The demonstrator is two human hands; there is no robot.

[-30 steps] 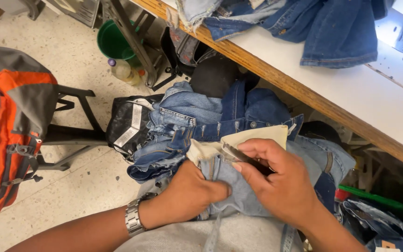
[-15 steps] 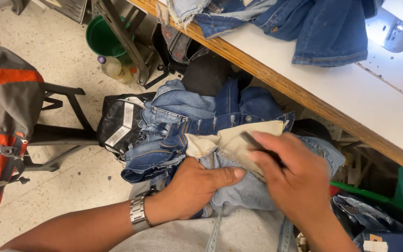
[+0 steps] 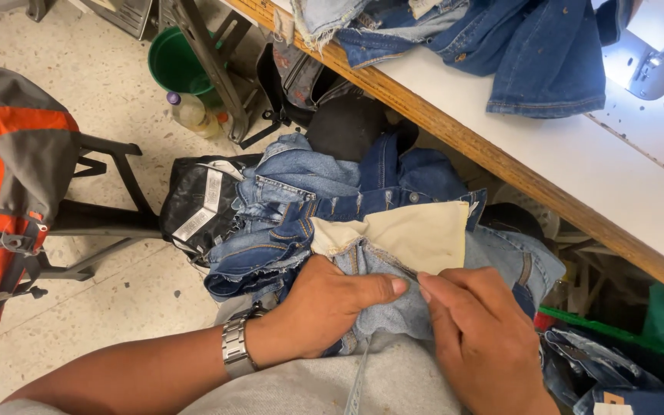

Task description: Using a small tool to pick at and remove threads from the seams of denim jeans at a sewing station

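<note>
A pair of light blue jeans lies across my lap, with a cream pocket lining turned outward. My left hand, with a metal watch on its wrist, presses and grips the denim just below the lining, thumb pointing right. My right hand is pinched shut right beside that thumb. The thin dark tip of a small tool pokes out of its fingers onto the seam; the rest of the tool is hidden in the hand.
A heap of darker jeans rests on a black bag ahead of my knees. An orange and grey backpack hangs on a black chair at left. A green bucket and a plastic bottle stand on the floor. More denim lies on the white wood-edged table.
My right hand has come down from over the pocket lining to the seam beside my left thumb, and the tool is now mostly hidden. The left hand keeps its hold.
</note>
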